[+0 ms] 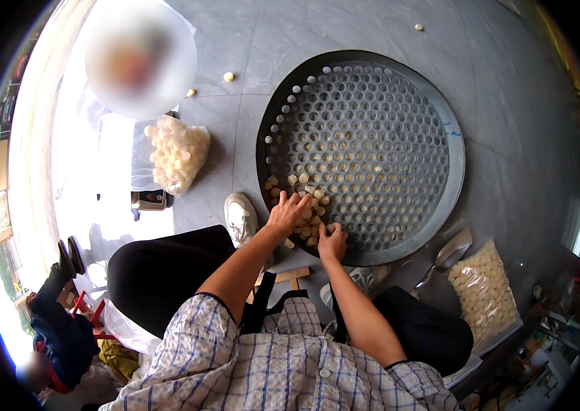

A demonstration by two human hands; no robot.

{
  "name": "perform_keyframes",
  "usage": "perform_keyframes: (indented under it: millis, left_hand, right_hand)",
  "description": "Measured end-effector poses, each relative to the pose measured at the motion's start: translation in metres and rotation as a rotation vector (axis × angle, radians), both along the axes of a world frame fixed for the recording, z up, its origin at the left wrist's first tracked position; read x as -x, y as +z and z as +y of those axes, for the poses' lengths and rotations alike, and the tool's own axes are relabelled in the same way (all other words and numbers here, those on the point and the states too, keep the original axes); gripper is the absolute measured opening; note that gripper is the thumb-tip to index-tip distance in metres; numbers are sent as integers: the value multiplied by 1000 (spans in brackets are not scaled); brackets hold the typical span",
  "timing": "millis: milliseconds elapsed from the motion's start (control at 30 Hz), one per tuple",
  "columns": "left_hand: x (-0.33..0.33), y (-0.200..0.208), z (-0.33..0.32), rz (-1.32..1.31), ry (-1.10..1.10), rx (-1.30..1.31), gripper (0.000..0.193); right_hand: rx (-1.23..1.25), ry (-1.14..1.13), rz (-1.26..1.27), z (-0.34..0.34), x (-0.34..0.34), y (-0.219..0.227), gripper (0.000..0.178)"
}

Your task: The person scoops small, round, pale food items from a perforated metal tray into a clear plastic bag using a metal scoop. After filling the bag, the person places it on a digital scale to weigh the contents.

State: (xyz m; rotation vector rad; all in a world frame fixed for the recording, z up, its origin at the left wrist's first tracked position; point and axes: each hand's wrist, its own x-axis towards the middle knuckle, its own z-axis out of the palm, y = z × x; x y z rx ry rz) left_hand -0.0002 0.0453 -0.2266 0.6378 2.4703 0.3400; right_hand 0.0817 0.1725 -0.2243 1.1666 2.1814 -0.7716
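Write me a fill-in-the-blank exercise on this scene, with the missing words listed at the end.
1. The left hand and right hand are at pale pieces heaped in the ____ half of the round tray, seen from the person's seat.
2. The metal scoop lies beside a clear bag of pieces on the person's ____ side.
3. The person's trousers are ____ in colour.

Missing words: left; right; black.

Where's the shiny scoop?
In the head view, the scoop lies toward the lower right, between the round tray and the clear bag of pale pieces.
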Motion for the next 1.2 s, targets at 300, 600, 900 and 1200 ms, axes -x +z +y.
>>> perform_keyframes:
  millis: [300, 600, 900, 1200]
  left_hand:
    - [-12, 9, 18, 38, 178, -80, 55]
    - [-11, -10, 3, 10, 412, -272, 44]
    - [-10, 39, 47, 27, 405, -260, 40]
    - [-47, 85, 57, 212, 282, -330, 73]
  right_hand:
    - [230, -361, 57, 4, 6, -28, 55]
    - [599, -773, 232, -14, 36, -10, 55]
    - [1085, -1128, 383, 10, 21, -38, 37]
    - [2401, -1951, 115, 25, 19, -30, 35]
